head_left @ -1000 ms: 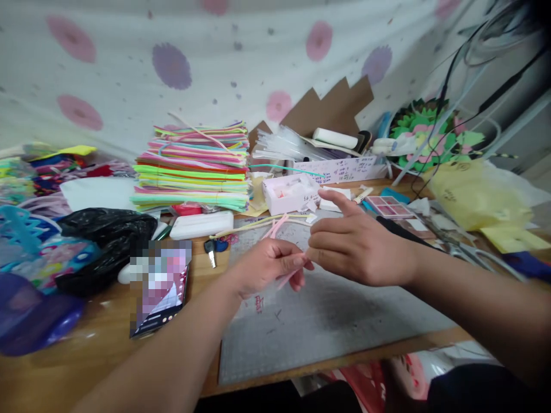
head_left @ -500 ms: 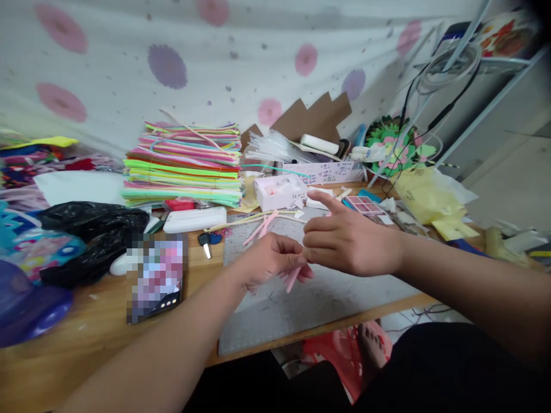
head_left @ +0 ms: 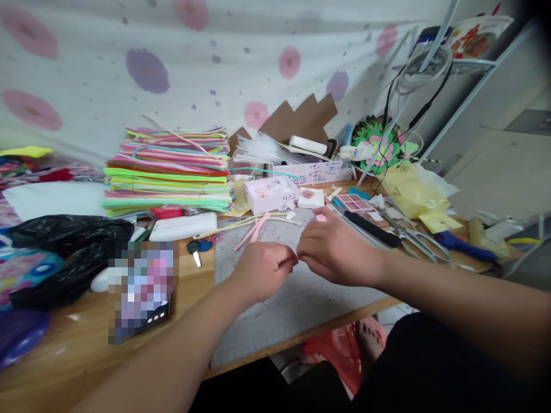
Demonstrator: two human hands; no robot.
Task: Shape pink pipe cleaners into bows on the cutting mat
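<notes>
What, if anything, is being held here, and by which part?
It cannot be told: the left hand and right hand meet, hiding anything pinched between them. Pink strips show beyond the left hand, but no grip on them is visible.

A white cloth (head_left: 241,34) printed with round pink flowers and 2 large purple ones hangs behind a brown wood-grain table (head_left: 81,355). At the right rises a pale, flat panel (head_left: 495,137) (cabinet or door, hard to tell), beside a small white shelf (head_left: 473,67). Pale floor (head_left: 394,314) shows below; the light is soft.
</notes>
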